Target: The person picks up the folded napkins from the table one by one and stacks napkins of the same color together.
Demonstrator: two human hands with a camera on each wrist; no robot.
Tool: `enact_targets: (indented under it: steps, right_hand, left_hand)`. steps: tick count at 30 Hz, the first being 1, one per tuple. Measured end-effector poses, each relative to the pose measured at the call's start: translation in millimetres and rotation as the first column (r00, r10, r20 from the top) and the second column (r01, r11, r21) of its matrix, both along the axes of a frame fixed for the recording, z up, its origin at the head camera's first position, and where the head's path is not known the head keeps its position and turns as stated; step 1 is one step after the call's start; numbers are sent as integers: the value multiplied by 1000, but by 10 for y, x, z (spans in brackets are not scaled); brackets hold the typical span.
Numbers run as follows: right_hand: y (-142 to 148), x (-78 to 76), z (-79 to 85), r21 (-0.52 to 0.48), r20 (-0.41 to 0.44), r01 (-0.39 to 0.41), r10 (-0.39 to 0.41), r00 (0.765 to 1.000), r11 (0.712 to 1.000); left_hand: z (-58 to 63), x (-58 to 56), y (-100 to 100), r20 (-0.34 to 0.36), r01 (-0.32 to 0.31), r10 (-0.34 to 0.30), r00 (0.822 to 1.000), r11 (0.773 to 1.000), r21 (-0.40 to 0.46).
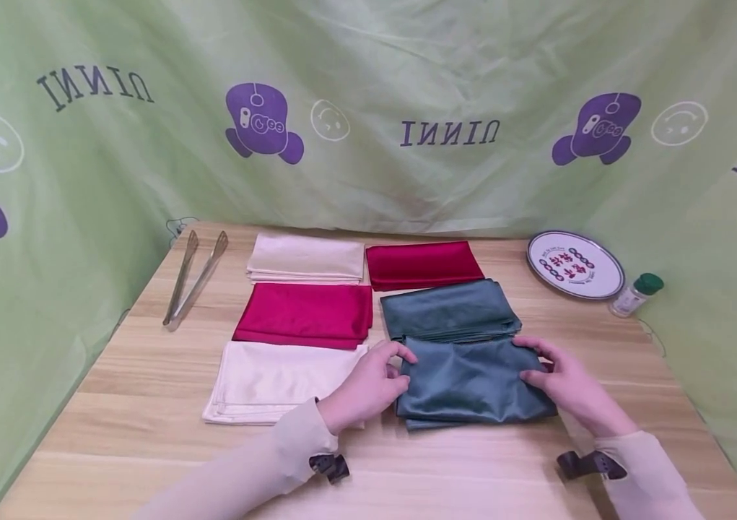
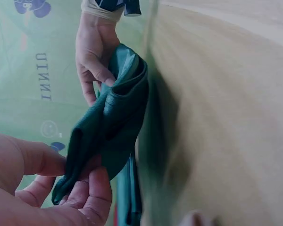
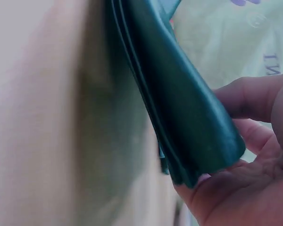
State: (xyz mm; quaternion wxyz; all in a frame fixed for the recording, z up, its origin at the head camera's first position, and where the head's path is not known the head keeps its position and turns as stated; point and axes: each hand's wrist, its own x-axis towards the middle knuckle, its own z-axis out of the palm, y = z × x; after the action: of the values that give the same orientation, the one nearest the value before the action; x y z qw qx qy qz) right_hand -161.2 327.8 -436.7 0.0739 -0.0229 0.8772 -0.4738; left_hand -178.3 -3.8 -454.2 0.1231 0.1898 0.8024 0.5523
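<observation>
A folded dark green satin cloth is held between both hands at the front right of the table, its layers sagging in the left wrist view. My left hand pinches its left edge, thumb on one side and fingertips curled under the other. At the opposite edge my right hand grips the cloth between thumb and fingers; in the right wrist view the folded layers lie across the fingers. Just behind it lies a second folded green cloth, overlapped by the held one in the head view.
Left of the green cloths lie a folded white cloth, a crimson cloth and another white cloth. A dark red cloth is at the back. Metal tongs lie far left; a plate and green-capped shaker stand right.
</observation>
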Motion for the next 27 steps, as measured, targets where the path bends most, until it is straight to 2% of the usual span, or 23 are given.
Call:
enact_targets:
  steps: [2, 5, 10, 13, 16, 20, 27]
  right_hand:
    - [13, -41, 86, -32, -2, 10, -10, 1000, 999]
    - [28, -151, 203, -23, -23, 34, -35, 999, 999]
    - [7, -472, 276, -60, -75, 88, -92, 993, 994]
    - [-22, -699, 272, -90, -104, 103, -113, 988, 991]
    - [-32, -903, 254, -112, -86, 112, -122, 989, 987]
    - [-28, -1100, 200, -131, -32, 121, -126, 992, 984]
    - [-6, -1279, -43, -133, 15, 117, -116, 993, 984]
  left_hand:
    - [67, -20, -13, 14, 2, -2, 1000, 999, 35]
    - [128, -111, -21, 27, -11, 9, 1000, 998, 69]
    - [98, -439, 2, 76, -72, 63, 995, 991, 115]
    - [43, -638, 31, 63, -111, 104, 993, 986, 126]
    - [13, -773, 53, 4, -140, 140, 990, 987, 77]
    - [-4, -868, 79, -47, -156, 156, 987, 988, -12]
    - [-79, -993, 111, -67, -113, 105, 992, 985, -128]
